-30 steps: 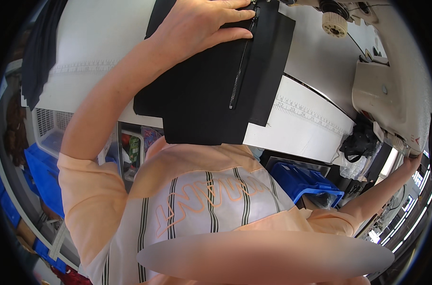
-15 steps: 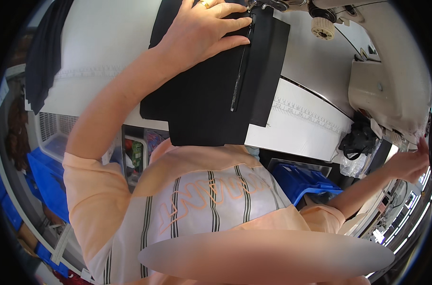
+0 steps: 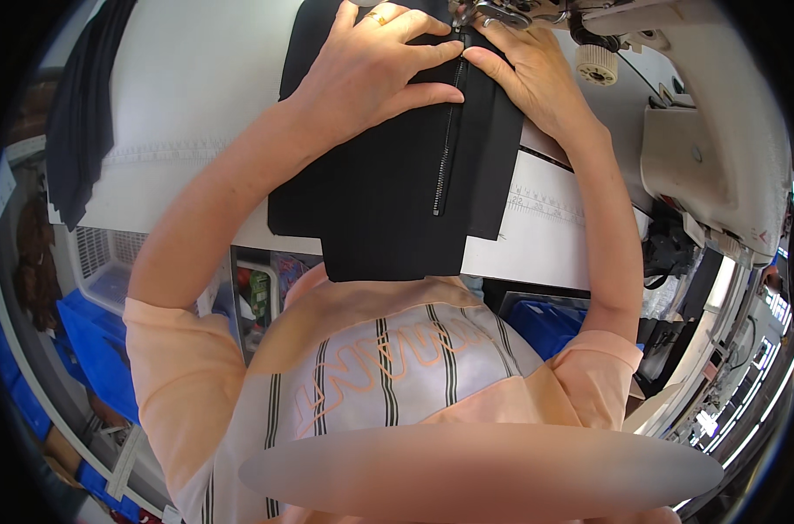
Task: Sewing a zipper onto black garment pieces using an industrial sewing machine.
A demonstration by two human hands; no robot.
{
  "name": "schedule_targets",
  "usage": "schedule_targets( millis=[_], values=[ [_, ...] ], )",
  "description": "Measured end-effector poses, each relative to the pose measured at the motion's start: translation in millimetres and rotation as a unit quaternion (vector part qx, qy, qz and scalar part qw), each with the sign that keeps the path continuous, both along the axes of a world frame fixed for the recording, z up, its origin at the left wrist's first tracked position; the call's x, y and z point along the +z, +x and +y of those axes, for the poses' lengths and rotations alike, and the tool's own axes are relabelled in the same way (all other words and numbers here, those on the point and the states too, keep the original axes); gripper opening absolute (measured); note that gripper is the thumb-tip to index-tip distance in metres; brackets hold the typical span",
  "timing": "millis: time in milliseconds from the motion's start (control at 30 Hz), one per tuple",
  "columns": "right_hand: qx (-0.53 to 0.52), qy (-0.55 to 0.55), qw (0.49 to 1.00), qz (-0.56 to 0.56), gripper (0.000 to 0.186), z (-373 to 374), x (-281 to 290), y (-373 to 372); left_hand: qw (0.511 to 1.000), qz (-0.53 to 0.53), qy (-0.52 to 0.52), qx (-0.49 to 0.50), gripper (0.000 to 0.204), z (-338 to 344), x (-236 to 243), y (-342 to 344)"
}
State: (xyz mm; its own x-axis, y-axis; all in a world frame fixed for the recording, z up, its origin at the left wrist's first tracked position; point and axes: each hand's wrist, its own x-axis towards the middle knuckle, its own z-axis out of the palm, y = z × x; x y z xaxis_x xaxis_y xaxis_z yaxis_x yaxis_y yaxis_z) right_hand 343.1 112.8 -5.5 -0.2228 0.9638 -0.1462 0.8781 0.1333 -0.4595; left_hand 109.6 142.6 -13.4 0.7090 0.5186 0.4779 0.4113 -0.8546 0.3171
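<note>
A black fabric piece (image 3: 375, 196) lies across the sewing table, its near edge hanging over toward my body. A dark metal zipper (image 3: 445, 153) runs lengthwise along it, up to the sewing machine's needle area (image 3: 474, 12). My left hand (image 3: 379, 65), with a ring on one finger, lies on the cloth left of the zipper. Its fingers are spread and their tips reach the zipper's edge. On the other side, my right hand (image 3: 532, 74) presses the fabric beside the zipper, thumb and fingers apart. Its fingertips are partly hidden by the machine.
The sewing machine body (image 3: 720, 166) with a ribbed knob (image 3: 596, 65) stands at the right. More dark cloth (image 3: 87, 105) hangs over the table's left side. A printed ruler (image 3: 545, 203) marks the tabletop. Blue bins (image 3: 100, 349) and a white basket (image 3: 109, 262) sit below.
My right hand has come from the machine's far right side onto the fabric by the zipper. The fabric and my left hand have shifted slightly toward me.
</note>
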Motion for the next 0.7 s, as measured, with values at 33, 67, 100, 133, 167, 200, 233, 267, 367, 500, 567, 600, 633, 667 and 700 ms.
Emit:
schedule_targets(
  millis=[33,67,100,133,167,200,233,267,367,500,567,600,633,667,700],
  values=[
    [-0.001,0.0,1.0,0.001,0.063,-0.1,1.5,-0.8,1.0,-0.009,-0.008,-0.005,0.044,1.1,0.4,0.5],
    [0.006,-0.01,1.0,0.022,0.062,0.1,0.9,-2.9,1.0,-0.018,-0.017,-0.01,0.043,1.7,0.8,0.7],
    [0.014,-0.02,0.999,0.042,0.062,1.1,2.8,-0.3,1.0,-0.018,-0.018,-0.01,0.043,2.0,1.1,0.8],
    [0.008,0.065,0.997,0.042,0.05,-0.3,-1.4,-3.7,1.0,-0.02,-0.015,-0.011,0.042,1.5,1.4,0.5],
    [0.009,0.063,0.997,0.042,0.05,-0.9,-1.5,-2.5,1.0,-0.021,-0.012,-0.011,0.041,0.6,1.4,0.1],
    [0.008,0.12,0.993,-0.01,0.042,-4.1,-4.6,-4.0,1.0,-0.021,-0.013,-0.01,0.041,-2.0,0.9,-0.7],
    [0.034,0.207,0.977,-0.044,0.036,-7.1,-5.8,-4.4,1.0,0.008,0.0,-0.004,0.04,-4.8,0.1,-1.6],
    [0.01,0.179,0.982,-0.062,0.036,-12.2,-8.2,-6.1,0.999,0.036,0.013,0.002,0.04,-5.8,-0.7,-2.3],
    [0.088,0.317,0.944,-0.017,0.032,-25.9,-12.2,-11.7,0.998,0.049,0.047,-0.001,0.038,-7.5,-4.2,-4.5],
    [0.07,0.328,0.942,-0.026,0.033,-31.1,-12.9,-13.0,0.996,0.067,0.057,0.026,0.04,-8.2,-7.0,-7.1],
    [0.069,0.331,0.941,-0.03,0.033,-30.0,-13.9,-11.7,0.996,0.071,0.049,0.028,0.041,-10.1,-6.8,-8.7],
    [0.068,0.332,0.94,-0.029,0.033,-29.3,-14.9,-11.2,0.996,0.076,0.041,0.03,0.042,-11.1,-6.3,-9.3],
    [0.08,0.332,0.94,-0.027,0.033,-28.4,-16.0,-10.5,0.996,0.075,0.041,0.028,0.042,-11.8,-5.9,-9.4],
    [0.066,0.333,0.94,-0.029,0.033,-27.6,-17.2,-9.9,0.997,0.073,0.031,0.027,0.042,-12.2,-5.2,-9.5],
    [0.075,0.359,0.93,-0.034,0.031,-26.2,-18.6,-9.7,0.997,0.07,0.021,0.026,0.042,-12.2,-4.6,-9.4]
  ],
)
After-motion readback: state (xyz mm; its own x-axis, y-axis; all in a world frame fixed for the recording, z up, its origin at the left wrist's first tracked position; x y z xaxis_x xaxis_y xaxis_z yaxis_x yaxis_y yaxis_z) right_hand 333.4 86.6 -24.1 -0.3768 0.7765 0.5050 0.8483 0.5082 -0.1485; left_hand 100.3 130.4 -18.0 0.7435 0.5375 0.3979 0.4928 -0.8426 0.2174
